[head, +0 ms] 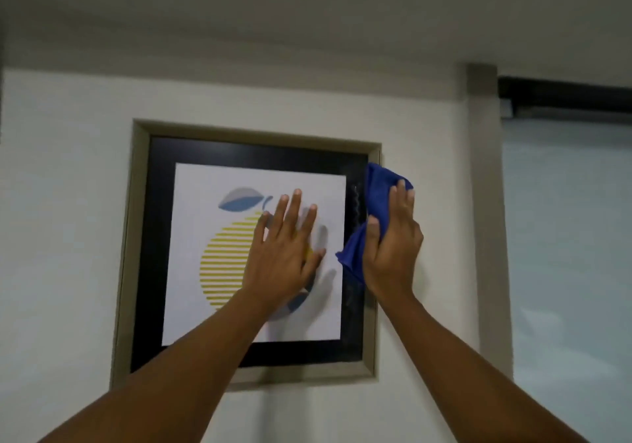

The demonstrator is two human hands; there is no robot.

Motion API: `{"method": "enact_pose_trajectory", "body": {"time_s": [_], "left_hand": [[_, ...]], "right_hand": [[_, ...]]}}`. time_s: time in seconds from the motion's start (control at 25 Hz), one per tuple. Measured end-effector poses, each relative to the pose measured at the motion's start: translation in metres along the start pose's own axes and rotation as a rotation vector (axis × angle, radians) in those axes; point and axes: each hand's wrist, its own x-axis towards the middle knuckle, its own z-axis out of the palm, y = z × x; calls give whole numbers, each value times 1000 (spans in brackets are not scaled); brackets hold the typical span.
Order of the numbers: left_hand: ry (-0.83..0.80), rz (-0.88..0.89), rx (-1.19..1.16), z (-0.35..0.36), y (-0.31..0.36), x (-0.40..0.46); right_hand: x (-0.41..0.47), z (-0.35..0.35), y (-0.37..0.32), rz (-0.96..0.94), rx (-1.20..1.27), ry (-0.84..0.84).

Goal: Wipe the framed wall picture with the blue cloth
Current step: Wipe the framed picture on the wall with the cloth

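Head view: 2 bare forearms reach up. Left hand (284, 254) lies flat, fingers (290, 213) spread, on the picture (191, 254). Right hand (393, 240) clenches the blue cloth (378, 189) against the frame's right edge, on the white wall (61, 203).

I had only one view to work from, the wide-angle camera on the head. It sat below the picture (253, 254) and tilted upward at the wall (68, 203), taking in the ceiling edge along the top. It was close, within arm's reach, and both forearms rose from the bottom corners. The wall's straight lines bowed slightly toward the edges.
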Motion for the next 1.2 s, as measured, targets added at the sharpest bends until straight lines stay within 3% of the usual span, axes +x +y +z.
{"method": "enact_pose_trajectory", "body": {"time_s": [0.12, 0.28, 0.44, 0.64, 0.88, 1.2], "left_hand": [[-54, -35, 69, 14, -24, 17], [76, -15, 77, 41, -29, 16], [170, 8, 85, 55, -34, 18], [171, -10, 82, 57, -24, 4], [175, 20, 106, 73, -18, -28], [187, 17, 115, 75, -18, -29]], "right_hand": [[40, 28, 5, -59, -108, -79], [58, 59, 24, -168, -415, -229], [42, 71, 38, -161, -544, -219], [-44, 58, 51, -109, -536, -288], [-151, 29, 70, -89, -600, -497], [35, 52, 29, -117, -572, -355]]}}
